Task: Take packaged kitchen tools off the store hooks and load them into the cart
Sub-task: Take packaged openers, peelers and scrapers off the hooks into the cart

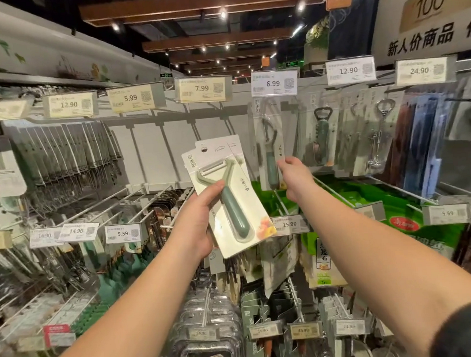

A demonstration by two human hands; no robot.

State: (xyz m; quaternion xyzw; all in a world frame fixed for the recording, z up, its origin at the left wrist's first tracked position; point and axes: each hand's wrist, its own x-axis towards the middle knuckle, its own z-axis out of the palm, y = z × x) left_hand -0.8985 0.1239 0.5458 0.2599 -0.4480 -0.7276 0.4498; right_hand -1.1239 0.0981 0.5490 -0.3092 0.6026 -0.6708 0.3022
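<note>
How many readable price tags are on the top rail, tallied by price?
12.90 tags: 2
5.99 tag: 1
7.99 tag: 1
6.99 tag: 1
24.90 tag: 1
Total: 6, leaving out the blurred tags at both edges.

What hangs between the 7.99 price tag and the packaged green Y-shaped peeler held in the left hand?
Nothing, in the head view: below the 7.99 tag only bare white backboard and empty hook rails show, down to the green Y-shaped peeler pack in the left hand.

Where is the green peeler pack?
In the head view, the green peeler pack sits centre frame in the left hand, left of the right hand.
</note>
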